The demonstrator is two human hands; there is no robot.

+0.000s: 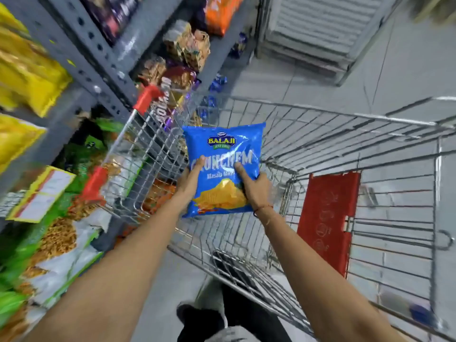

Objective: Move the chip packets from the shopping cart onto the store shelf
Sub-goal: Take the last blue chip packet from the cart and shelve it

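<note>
- On the far left we see the grey metal store shelf (81, 55), its perforated upright running diagonally, with yellow packets (27, 70) on the upper tier and green and white snack packets (56, 245) stacked lower down, nearer to us.
- A yellow price tag (40, 193) sticks out from the shelf edge, just left of the cart.
- Farther along the shelf sit brown and purple packets (177, 77) and an orange packet (222, 13); the blur makes their labels unreadable.
- The floor (308, 77) is pale grey tile, and a slatted grey panel (318, 28) stands at the far right end of the aisle.
- The wire shopping cart (345, 149) fills the middle and right, with red corner guards on its left rim and a red child-seat flap (328, 220) near its right side; its basket looks empty, though we cannot be sure through the blur.
- Our left hand (191, 180) grips the left edge of the blue chip packet (224, 154), fingers curled behind it and thumb pressed on the front.
- Our right hand (254, 188) clasps the lower right edge, thumb on the front by the lettering.
- The packet is held upright between both hands, above the cart's left part, close to the shelf.
</note>
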